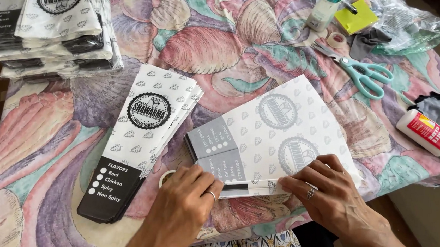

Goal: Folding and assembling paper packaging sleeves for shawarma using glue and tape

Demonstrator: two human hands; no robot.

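Observation:
A flat white paper sheet (278, 129) with grey round emblems and small leaf marks lies unfolded near the table's front edge. Its near edge is turned up into a narrow folded strip (248, 188). My left hand (187, 204) presses the strip's left end, fingertips on the paper. At the right end of the same strip my right hand (330, 190) rests with its fingers flat on the fold. Both hands wear rings. A fanned pile of finished black-and-white paper sleeves (142, 135) lies just left of the sheet.
A tall stack of the same sleeves (50, 32) stands at the far left. Teal scissors (365, 73), a tape roll (336, 39), yellow sticky notes (355, 18), a small bottle (324, 8) and plastic bags (405, 20) lie far right. A glue bottle (430, 135) lies at the right edge.

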